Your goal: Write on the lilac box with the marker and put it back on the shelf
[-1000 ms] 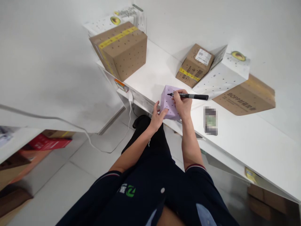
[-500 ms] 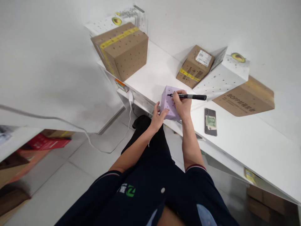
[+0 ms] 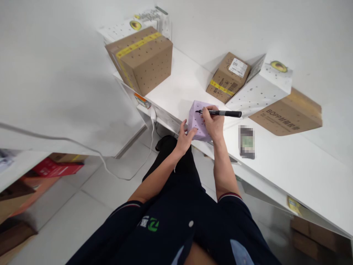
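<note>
A light purple box (image 3: 199, 127) with small dark dots lies at the front edge of the white desk. My left hand (image 3: 185, 139) grips its near left corner, the thumb on top and the fingers along the side. In my right hand (image 3: 213, 123) is a black marker pen (image 3: 224, 113), held in a writing grip. The pen's dark tip points left and is over the box's top face; whether it touches cannot be made out. The right hand rests on the box's right part and hides some of it.
A large cardboard box (image 3: 154, 66) with yellow tape stands at the left end of the desk (image 3: 298, 162). Behind my hands are a smaller carton (image 3: 228, 79), a white avocado box (image 3: 261, 88) and a brown carton (image 3: 292, 114). A pixelated flat object (image 3: 247, 142) lies to the right. A white cable (image 3: 110, 171) hangs at the left.
Both hands, the marker pen and the purple box stay nearly where they were. The view has shifted very slightly. The phone with a banknote on the desk now appears pixelated.
</note>
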Available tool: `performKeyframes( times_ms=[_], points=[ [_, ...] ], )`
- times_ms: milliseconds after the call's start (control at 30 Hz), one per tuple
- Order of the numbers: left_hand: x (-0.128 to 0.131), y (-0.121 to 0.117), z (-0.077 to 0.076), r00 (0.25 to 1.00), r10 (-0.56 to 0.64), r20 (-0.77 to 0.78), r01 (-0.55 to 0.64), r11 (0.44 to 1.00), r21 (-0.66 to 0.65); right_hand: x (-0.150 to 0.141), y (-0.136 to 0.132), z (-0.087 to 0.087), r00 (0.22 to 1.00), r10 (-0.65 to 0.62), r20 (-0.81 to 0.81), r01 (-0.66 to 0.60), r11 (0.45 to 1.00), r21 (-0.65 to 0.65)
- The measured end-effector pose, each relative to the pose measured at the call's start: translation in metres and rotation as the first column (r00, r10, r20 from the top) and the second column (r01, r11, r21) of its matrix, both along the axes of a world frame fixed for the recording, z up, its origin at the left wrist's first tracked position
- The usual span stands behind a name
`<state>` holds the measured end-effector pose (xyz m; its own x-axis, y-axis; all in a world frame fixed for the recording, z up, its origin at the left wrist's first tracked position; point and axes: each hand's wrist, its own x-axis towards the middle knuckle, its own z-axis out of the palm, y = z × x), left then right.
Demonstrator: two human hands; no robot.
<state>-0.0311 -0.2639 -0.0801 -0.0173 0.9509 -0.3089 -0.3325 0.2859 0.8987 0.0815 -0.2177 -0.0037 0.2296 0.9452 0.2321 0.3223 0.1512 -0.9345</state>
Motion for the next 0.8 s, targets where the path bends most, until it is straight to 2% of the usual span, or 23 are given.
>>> performKeyframes(
  times_ms=[133, 233, 333, 433, 500, 567, 667, 733, 800],
  points=[
    [0.000, 0.000, 0.003, 0.999, -0.019, 0.041, 0.021, 0.999, -0.039, -0.002, -0.001, 0.003, 0.999, -0.004, -0.050, 0.004, 1.000, -0.002],
    [-0.001, 0.000, 0.005, 0.998, -0.026, 0.053, 0.029, 0.998, -0.048, -0.003, -0.002, 0.005, 0.989, -0.061, -0.137, 0.066, 0.997, 0.036],
    [-0.002, -0.001, 0.007, 0.998, -0.032, 0.054, 0.035, 0.998, -0.055, 0.009, -0.001, 0.005, 0.965, -0.164, -0.203, 0.190, 0.974, 0.120],
    [-0.003, -0.002, 0.010, 0.998, -0.052, 0.043, 0.055, 0.997, -0.053, 0.039, -0.003, -0.005, 0.929, -0.332, -0.162, 0.360, 0.912, 0.198],
    [-0.003, -0.002, 0.012, 0.998, -0.058, 0.024, 0.059, 0.997, -0.051, 0.066, -0.006, -0.017, 0.899, -0.438, 0.008, 0.425, 0.877, 0.225],
    [-0.003, -0.003, 0.013, 0.999, -0.053, 0.008, 0.053, 0.997, -0.054, 0.090, -0.012, -0.031, 0.841, -0.436, 0.320, 0.388, 0.898, 0.205],
    [-0.002, -0.004, 0.013, 0.999, -0.044, 0.000, 0.044, 0.998, -0.048, 0.110, -0.019, -0.045, 0.647, -0.197, 0.737, 0.288, 0.958, 0.002],
    [-0.002, -0.004, 0.012, 0.999, -0.045, -0.005, 0.045, 0.998, -0.041, 0.112, -0.021, -0.049, 0.513, -0.030, 0.858, 0.284, 0.949, -0.137],
    [-0.002, -0.004, 0.011, 0.999, -0.049, -0.009, 0.049, 0.998, -0.034, 0.108, -0.019, -0.049, 0.424, 0.069, 0.903, 0.308, 0.927, -0.215]
  ],
)
